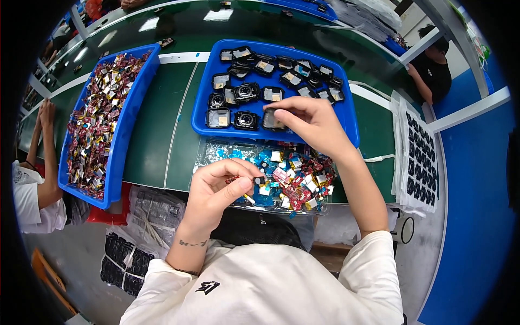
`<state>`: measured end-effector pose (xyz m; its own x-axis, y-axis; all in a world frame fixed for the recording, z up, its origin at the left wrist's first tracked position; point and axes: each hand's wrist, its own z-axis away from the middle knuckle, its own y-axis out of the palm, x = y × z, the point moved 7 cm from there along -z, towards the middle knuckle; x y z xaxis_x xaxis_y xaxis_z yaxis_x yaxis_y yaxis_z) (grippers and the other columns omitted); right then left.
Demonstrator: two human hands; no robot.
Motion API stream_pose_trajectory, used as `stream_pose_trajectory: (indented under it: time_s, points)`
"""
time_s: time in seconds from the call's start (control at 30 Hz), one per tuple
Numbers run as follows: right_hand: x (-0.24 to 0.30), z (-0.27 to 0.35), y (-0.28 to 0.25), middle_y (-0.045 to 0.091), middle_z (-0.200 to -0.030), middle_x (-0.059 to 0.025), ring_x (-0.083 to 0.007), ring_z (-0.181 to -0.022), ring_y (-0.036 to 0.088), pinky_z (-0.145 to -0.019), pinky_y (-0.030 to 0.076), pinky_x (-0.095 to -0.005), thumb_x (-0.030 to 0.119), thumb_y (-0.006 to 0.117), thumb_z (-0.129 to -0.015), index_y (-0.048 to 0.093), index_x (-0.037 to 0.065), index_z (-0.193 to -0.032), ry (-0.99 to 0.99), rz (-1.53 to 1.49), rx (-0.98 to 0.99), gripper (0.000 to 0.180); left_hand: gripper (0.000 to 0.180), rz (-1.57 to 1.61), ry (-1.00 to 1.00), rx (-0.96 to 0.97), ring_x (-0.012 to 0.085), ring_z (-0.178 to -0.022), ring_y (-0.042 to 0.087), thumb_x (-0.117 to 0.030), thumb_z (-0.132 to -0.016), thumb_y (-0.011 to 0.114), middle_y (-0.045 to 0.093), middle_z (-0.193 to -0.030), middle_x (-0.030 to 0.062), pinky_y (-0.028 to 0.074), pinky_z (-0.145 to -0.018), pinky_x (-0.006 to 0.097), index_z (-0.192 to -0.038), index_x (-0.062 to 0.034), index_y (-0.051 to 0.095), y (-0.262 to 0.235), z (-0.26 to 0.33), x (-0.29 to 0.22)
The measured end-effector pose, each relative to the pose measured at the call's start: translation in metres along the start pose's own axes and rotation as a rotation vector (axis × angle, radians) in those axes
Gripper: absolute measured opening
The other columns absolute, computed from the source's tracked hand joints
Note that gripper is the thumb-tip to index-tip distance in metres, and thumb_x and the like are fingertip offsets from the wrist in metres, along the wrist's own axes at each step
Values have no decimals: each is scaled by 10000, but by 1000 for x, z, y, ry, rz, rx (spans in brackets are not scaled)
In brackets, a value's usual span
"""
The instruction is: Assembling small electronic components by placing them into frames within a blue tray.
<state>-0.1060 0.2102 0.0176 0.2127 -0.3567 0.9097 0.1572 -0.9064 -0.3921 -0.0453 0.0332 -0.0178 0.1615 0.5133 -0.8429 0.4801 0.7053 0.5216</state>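
My left hand [219, 187] is closed in a pinch over the near edge of a clear plastic tray. Between its fingers is a small circuit board assembly [259, 180] with a dark end; my fingers hide most of it. My right hand [314, 122] grips a black watch case [272, 120] at the near edge of a blue tray [349, 122]. Several more black watch cases [246, 92] lie in that tray, some showing round backs, others their open insides. The clear tray [203, 154] carries a heap of red boards and silver-and-yellow parts [303, 187] with blue film bits.
A long blue bin [116, 173] heaped with small boards stands at left. At right, a white sheet [400, 135] bears rows of black pieces. Behind the blue tray runs a green conveyor [189, 30]. Other people are at left [35, 195] and far right [433, 67].
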Motion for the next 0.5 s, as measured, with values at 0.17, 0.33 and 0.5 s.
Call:
stream_pose_trajectory:
  time_s: [0.17,0.33,0.5]
  points:
    - [5,62,20,635,-988,-127,-154,-829,650,-678,569,-226,33,552,-909,555,-48,-1132,226,-518,-37,237,40,-402,192,-121,143,-855,587,24,-735,685,631,-1097,181,467,-768,277,-755,9,654,6,-5,-14]
    - [6,97,37,594,-1125,-127,-116,-888,618,-724,532,-218,-55,557,-868,515,-43,-1226,159,-545,-174,361,81,-730,306,-44,185,-893,591,-18,-676,716,653,-1106,124,449,-794,290,-746,-32,676,29,-18,-18]
    - [8,106,45,596,-1143,-75,-53,-819,590,-659,500,-190,-51,572,-858,537,-19,-1228,114,-516,-259,373,68,-869,304,-72,223,-908,587,-22,-662,709,667,-1080,131,446,-807,316,-721,-43,683,34,-19,-14]
